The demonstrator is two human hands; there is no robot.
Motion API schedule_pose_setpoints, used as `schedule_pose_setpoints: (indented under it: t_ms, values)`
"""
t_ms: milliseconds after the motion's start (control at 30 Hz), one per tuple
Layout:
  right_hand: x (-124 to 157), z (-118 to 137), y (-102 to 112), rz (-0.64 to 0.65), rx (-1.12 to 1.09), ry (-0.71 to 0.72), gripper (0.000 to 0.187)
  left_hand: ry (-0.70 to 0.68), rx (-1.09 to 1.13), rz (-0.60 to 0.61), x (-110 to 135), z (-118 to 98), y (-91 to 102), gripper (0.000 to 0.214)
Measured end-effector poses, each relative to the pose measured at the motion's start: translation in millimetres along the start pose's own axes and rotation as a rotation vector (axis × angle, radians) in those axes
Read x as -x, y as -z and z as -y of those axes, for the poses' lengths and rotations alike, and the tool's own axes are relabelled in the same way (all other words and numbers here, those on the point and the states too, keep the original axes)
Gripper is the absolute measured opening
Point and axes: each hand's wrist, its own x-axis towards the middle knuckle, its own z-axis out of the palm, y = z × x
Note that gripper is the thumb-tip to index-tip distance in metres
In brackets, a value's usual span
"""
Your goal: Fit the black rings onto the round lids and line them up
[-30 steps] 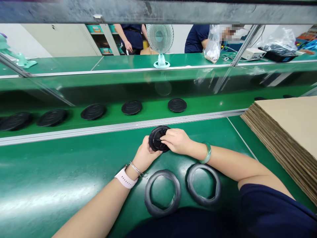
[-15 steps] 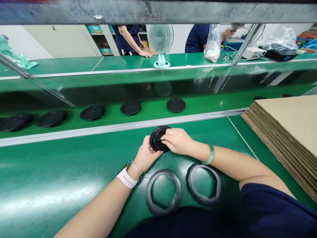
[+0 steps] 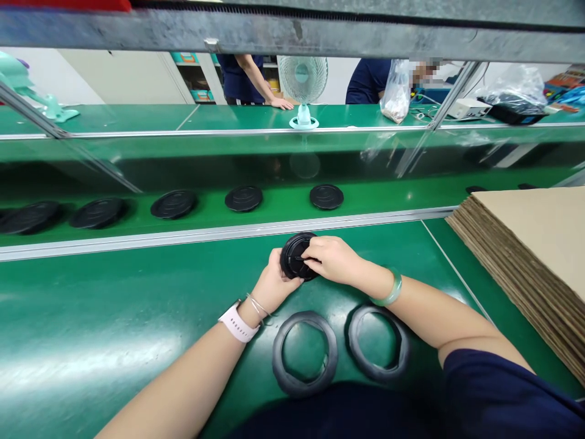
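A round black plastic disc (image 3: 295,256) is held just above the green bench (image 3: 114,317), near the metal rail. My left hand (image 3: 273,281) grips its lower left edge, fingers curled under it. My right hand (image 3: 333,258) covers its right side, fingertips pinched on a small part at the disc's centre. Two black rubber rings (image 3: 305,352) (image 3: 378,342) lie flat on the bench just in front of my wrists.
Several black discs (image 3: 244,198) sit in a row on the conveyor belt (image 3: 375,189) beyond the rail. A stack of cardboard sheets (image 3: 534,256) lies at the right. A small fan (image 3: 303,82) stands on the far bench, where two people stand.
The view shifted slightly, and both hands with the disc sit a little to the right. The discs on the belt have hardly moved. A person at the far bench put a hand on it.
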Motion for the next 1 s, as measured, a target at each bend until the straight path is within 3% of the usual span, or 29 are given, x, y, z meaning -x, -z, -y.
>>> schedule_pose_setpoints:
  t_ms: [200, 533, 1000]
  values:
    - [0, 1, -2, -0.005, -0.042, -0.032, 0.009, 0.009, 0.011, -0.02, 0, 1, 1.3, 0.063]
    - [6, -2, -16, -0.13, -0.124, -0.014, 0.006, -0.042, -0.028, -0.038, 0, 2, 2.8, 0.068]
    - [6, -2, -18, -0.145, -0.109, 0.025, 0.007, -0.031, -0.014, -0.056, 1, 4, 3.0, 0.069]
